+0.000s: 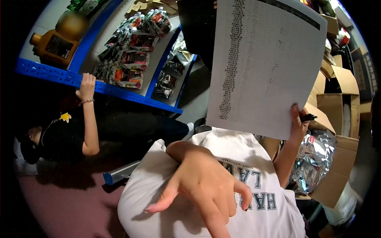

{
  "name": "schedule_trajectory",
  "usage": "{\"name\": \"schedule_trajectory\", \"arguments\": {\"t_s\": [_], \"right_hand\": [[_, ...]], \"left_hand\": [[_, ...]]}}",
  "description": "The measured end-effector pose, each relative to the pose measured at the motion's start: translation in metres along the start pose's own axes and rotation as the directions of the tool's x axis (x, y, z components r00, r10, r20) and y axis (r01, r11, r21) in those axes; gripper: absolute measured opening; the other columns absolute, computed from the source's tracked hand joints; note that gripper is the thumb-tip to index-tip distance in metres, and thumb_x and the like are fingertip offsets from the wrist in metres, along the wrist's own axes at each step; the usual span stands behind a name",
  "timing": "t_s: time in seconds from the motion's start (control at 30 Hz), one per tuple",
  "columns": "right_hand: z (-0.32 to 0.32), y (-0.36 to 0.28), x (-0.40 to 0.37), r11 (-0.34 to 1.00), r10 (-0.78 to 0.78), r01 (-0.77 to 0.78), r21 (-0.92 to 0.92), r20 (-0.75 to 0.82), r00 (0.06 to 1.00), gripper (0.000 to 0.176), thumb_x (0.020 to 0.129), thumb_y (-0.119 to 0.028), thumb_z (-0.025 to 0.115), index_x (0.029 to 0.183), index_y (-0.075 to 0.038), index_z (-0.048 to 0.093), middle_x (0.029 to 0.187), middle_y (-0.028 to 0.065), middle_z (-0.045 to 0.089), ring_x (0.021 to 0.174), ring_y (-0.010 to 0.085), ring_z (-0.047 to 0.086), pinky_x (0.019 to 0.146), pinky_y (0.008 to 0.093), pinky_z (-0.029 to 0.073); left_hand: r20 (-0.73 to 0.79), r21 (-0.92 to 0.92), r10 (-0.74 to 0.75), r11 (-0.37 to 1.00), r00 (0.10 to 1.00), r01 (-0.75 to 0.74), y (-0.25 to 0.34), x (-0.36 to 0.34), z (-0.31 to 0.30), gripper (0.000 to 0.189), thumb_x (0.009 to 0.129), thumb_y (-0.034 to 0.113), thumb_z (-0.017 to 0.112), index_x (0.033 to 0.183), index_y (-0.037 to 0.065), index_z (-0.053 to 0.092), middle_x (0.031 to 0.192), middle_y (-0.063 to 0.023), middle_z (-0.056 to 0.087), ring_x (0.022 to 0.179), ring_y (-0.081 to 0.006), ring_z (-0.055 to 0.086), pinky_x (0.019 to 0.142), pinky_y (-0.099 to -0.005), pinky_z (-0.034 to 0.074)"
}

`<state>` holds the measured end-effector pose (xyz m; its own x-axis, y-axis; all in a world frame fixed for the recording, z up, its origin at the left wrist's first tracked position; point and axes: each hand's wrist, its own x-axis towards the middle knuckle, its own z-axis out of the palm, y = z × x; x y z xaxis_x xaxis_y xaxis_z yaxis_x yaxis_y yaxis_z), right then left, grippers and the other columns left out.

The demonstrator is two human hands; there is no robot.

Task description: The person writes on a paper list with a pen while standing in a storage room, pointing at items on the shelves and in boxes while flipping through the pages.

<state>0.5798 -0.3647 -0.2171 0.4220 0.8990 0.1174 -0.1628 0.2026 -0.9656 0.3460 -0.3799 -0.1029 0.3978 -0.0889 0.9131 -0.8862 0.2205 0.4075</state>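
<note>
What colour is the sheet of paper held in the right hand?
The sheet of paper is white with black printed columns, head view.

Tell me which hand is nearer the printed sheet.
Right. The right hand grips the printed sheet at its lower corner; the left hand hangs below it, clear of it.

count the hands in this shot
3: the left hand loose before the white shirt, the right hand gripping the printed sheet and a pen, a co-worker's hand on the blue shelf. Their other hand is hidden.
</note>
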Motion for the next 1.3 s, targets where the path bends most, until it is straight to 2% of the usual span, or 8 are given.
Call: {"name": "schedule_trajectory", "arguments": {"t_s": [0.53,0.63,0.73,0.77,0.9,0.97,1.07,1.3], "right_hand": [[-0.008,0.005,0.003,0.998,0.033,-0.033,-0.057,-0.008,0.999,0.025,0.073,-0.02,0.061,0.086,0.001,0.057,0.075,0.0008,0.055,0.065,0.0068,0.046,0.061,0.0203,0.036],[-0.009,0.004,0.004,0.999,0.032,-0.032,-0.031,-0.013,0.999,0.024,0.073,-0.019,0.061,0.086,0.001,0.057,0.075,0.0007,0.055,0.065,0.0067,0.046,0.061,0.0198,0.036],[-0.009,-0.001,0.004,0.999,0.016,-0.017,-0.032,-0.032,0.999,0.021,0.072,-0.014,0.061,0.085,0.002,0.058,0.073,0.001,0.056,0.064,0.0068,0.048,0.059,0.0192,0.037],[-0.009,-0.002,0.005,0.999,0.009,-0.01,-0.036,-0.038,0.999,0.02,0.072,-0.013,0.061,0.085,0.002,0.058,0.072,0.0012,0.056,0.063,0.0069,0.048,0.059,0.0191,0.037],[-0.017,0.01,0.004,0.999,0.046,-0.046,0.004,0.091,0.995,0.02,0.071,-0.015,0.063,0.082,0.001,0.058,0.072,0.0037,0.057,0.064,0.0091,0.052,0.059,0.0205,0.041],[-0.012,0.016,-0.001,0.979,0.045,-0.071,0.192,0.138,0.989,0.017,0.071,-0.016,0.062,0.076,0.0,0.056,0.073,0.0083,0.059,0.067,0.0124,0.055,0.058,0.0236,0.046],[-0.006,-0.02,0.014,0.949,0.106,0.023,-0.313,0.391,0.914,0.02,0.073,-0.017,0.06,0.063,0.0,0.056,0.053,-0.0019,0.049,0.052,0.006,0.044,0.048,0.0195,0.036],[-0.034,-0.021,0.019,0.989,-0.032,-0.025,0.143,0.386,0.922,0.071,0.071,-0.067,0.031,0.059,-0.001,0.053,0.05,-0.0008,0.042,0.043,0.0052,0.033,0.039,0.0191,0.021]], "left_hand": [[-0.048,0.281,-0.008,0.96,0.999,0.021,0.001,0.005,-0.008,0.071,0.072,0.06,0.041,0.106,-0.002,0.048,0.062,-0.0021,0.047,0.054,-0.0161,0.047,0.067,-0.0318,0.034],[-0.228,0.614,-0.211,0.726,0.951,0.308,0.022,-0.016,-0.029,0.042,0.08,0.044,0.043,0.094,0.005,0.052,0.071,-0.0055,0.048,0.059,-0.0159,0.047,0.063,-0.0351,0.039],[-0.635,0.771,0.194,0.215,0.747,0.6,0.026,-0.058,-0.051,0.05,0.072,0.031,0.057,0.108,0.002,0.04,0.107,-0.0115,0.042,0.094,-0.0179,0.041,0.076,-0.033,0.035],[-0.787,0.548,0.375,0.06,0.49,0.834,0.025,-0.061,-0.053,0.053,0.071,0.031,0.058,0.112,0.004,0.038,0.116,-0.0089,0.035,0.1,-0.0186,0.038,0.08,-0.0328,0.033],[-0.997,0.047,-0.006,0.727,0.075,0.685,0.022,-0.089,-0.064,0.062,0.069,0.029,0.063,0.115,-0.001,0.034,0.111,-0.0092,0.042,0.098,-0.0148,0.042,0.081,-0.0271,0.034],[-0.953,0.033,0.251,0.646,-0.172,0.763,0.007,-0.108,-0.063,0.055,0.07,0.024,0.063,0.112,-0.003,0.038,0.104,-0.0081,0.048,0.092,-0.0148,0.046,0.078,-0.0278,0.037],[-0.973,-0.112,0.106,0.562,-0.206,0.819,0.004,-0.149,-0.082,0.043,0.073,0.019,0.06,0.106,-0.003,0.044,0.094,-0.0059,0.053,0.084,-0.0152,0.05,0.075,-0.0297,0.04],[-0.965,-0.133,0.231,-0.038,-0.121,0.99,-0.018,-0.092,-0.08,0.039,0.076,0.028,0.057,0.09,-0.008,0.048,0.088,-0.0161,0.055,0.081,-0.0217,0.051,0.072,-0.0304,0.039]]}}
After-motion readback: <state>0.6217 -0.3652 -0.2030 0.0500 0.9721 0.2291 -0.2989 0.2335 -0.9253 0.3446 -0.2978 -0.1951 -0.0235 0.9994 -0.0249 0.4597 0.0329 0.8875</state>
